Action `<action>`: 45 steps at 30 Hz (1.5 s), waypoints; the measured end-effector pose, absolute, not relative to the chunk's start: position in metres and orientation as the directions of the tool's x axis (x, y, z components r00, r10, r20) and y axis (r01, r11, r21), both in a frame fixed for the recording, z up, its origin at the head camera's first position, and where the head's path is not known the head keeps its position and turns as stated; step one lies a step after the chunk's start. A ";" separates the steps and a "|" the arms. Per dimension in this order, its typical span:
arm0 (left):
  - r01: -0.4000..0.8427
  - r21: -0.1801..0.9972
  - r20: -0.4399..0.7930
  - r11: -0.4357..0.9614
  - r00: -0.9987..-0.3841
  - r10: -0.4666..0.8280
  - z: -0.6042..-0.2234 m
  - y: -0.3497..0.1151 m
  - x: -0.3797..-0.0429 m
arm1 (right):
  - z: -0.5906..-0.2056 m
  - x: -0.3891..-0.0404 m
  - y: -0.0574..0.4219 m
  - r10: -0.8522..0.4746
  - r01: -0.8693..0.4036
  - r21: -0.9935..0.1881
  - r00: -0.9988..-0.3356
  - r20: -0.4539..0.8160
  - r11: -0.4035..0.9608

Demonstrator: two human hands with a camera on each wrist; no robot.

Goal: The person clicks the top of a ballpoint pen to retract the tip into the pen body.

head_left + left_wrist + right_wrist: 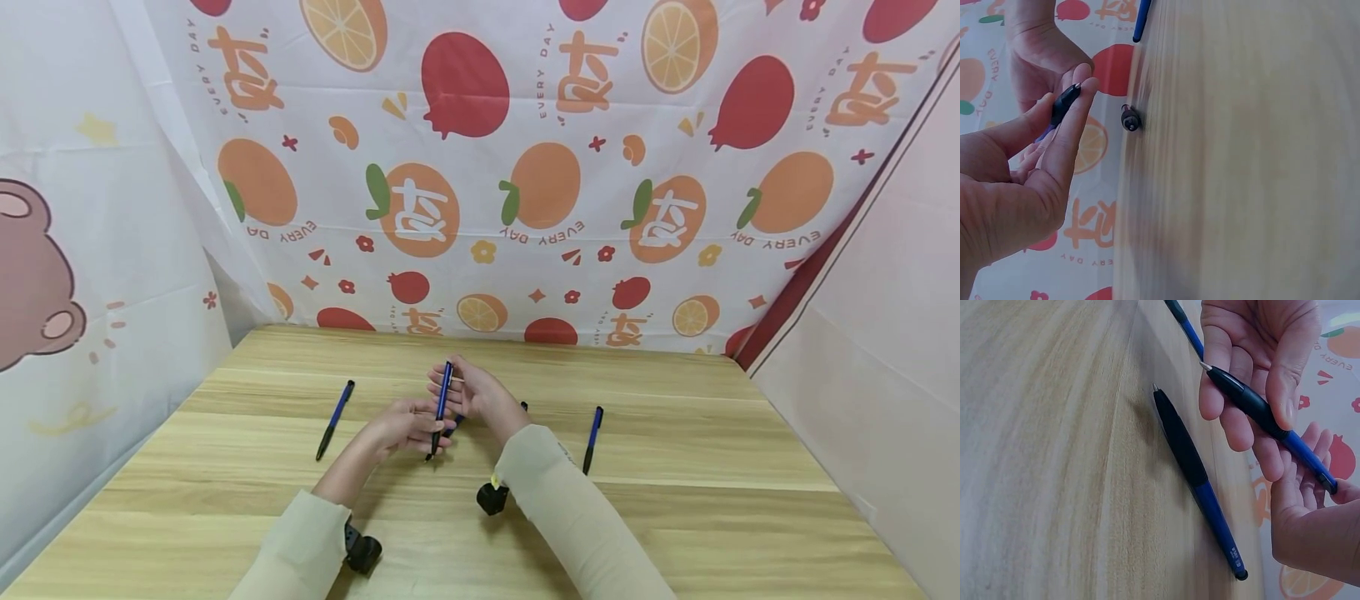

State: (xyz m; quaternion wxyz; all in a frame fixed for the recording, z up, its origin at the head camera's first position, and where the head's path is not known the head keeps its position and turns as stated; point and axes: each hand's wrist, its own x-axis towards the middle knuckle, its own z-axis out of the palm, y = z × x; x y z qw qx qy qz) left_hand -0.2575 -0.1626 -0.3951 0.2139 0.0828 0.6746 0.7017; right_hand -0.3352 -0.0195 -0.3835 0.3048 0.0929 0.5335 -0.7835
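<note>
A blue ballpoint pen with a black grip (443, 396) is held above the table between the two hands. The left hand (401, 427) pinches it by the black grip, its thumb on top and fingers spread beneath. In the right wrist view, the pen's silver tip is out at the left hand's (1260, 369) side. The right hand (480, 396) is around the pen's rear end, its fingers extended and its thumb touching or close to that end. Beneath the hands, another blue pen (1200, 487) lies on the table, partly hidden in the head view.
One blue pen (335, 421) lies left of the hands on the wooden table (420, 533). Another pen (593, 437) rests to the right beside the sleeve. The end of a further pen (524, 407) shows behind the right wrist. A fruit-patterned curtain (480, 275) hangs behind the table.
</note>
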 end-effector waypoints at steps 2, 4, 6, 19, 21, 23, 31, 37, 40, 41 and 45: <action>-0.188 0.982 -0.169 -0.004 -0.895 0.414 -0.395 -0.162 -0.257 | -0.383 -0.335 -0.019 -0.381 0.578 -0.778 -0.796 -0.471 -0.246; -0.186 0.983 -0.166 -0.007 -0.894 0.416 -0.394 -0.162 -0.256 | -0.383 -0.335 -0.019 -0.386 0.578 -0.777 -0.795 -0.469 -0.248; -0.186 0.982 -0.165 -0.012 -0.894 0.416 -0.394 -0.162 -0.256 | -0.384 -0.335 -0.019 -0.392 0.579 -0.776 -0.793 -0.466 -0.249; -0.194 0.981 -0.170 -0.016 -0.894 0.415 -0.395 -0.162 -0.255 | -0.384 -0.337 -0.019 -0.397 0.589 -0.763 -0.789 -0.470 -0.267; -0.194 0.981 -0.170 -0.016 -0.893 0.417 -0.395 -0.162 -0.255 | -0.384 -0.337 -0.019 -0.398 0.592 -0.760 -0.786 -0.472 -0.268; -0.194 0.981 -0.169 -0.016 -0.893 0.417 -0.395 -0.162 -0.255 | -0.384 -0.336 -0.019 -0.398 0.592 -0.760 -0.786 -0.472 -0.269; -0.200 0.980 -0.177 -0.011 -0.890 0.420 -0.396 -0.162 -0.254 | -0.386 -0.336 -0.018 -0.397 0.591 -0.759 -0.788 -0.470 -0.274; -0.200 0.980 -0.179 -0.005 -0.888 0.424 -0.397 -0.161 -0.254 | -0.388 -0.337 -0.016 -0.396 0.598 -0.752 -0.784 -0.478 -0.277; -0.196 0.981 -0.175 -0.006 -0.889 0.424 -0.398 -0.160 -0.254 | -0.387 -0.337 -0.016 -0.397 0.595 -0.754 -0.786 -0.474 -0.277; -0.196 0.981 -0.174 -0.008 -0.889 0.424 -0.398 -0.160 -0.254 | -0.386 -0.337 -0.016 -0.397 0.597 -0.753 -0.785 -0.475 -0.278; -0.197 0.980 -0.173 -0.013 -0.889 0.424 -0.398 -0.161 -0.254 | -0.385 -0.336 -0.016 -0.400 0.601 -0.751 -0.781 -0.480 -0.272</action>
